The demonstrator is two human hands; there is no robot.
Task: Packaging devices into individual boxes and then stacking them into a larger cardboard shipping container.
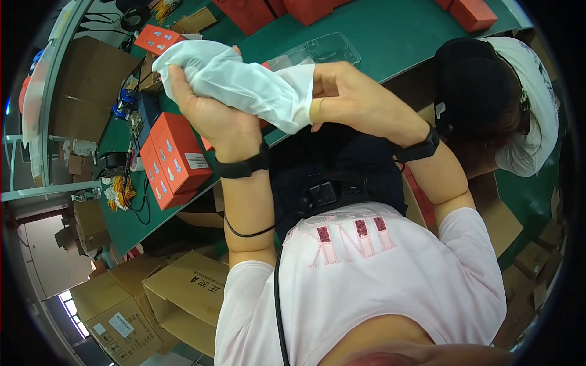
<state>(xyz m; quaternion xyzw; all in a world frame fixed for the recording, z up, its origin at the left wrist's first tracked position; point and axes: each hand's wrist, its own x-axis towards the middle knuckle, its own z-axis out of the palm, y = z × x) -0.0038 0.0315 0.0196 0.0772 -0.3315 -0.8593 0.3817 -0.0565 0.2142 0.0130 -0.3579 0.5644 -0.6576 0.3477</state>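
A soft white pouch (244,82), lumpy as if something is inside, stretches between my hands above the green table. Whatever it wraps is hidden. My left hand (210,113) grips its bulky left end, the thumb lying along the near side. At the narrower right end, my right hand (345,91) has its fingers bent around the pouch's edge, partly out of sight. A small tan band (315,111) shows at that hand's fingertip. Just behind the pouch lies a clear plastic tray (329,49).
Red boxes (174,161) stack left on the green table (390,43), with another red box (160,39) farther back. Cables and a blue tool (125,100) lie by them. Cardboard cartons (189,293) stand lower left. A person in a black cap (470,85) bends at right.
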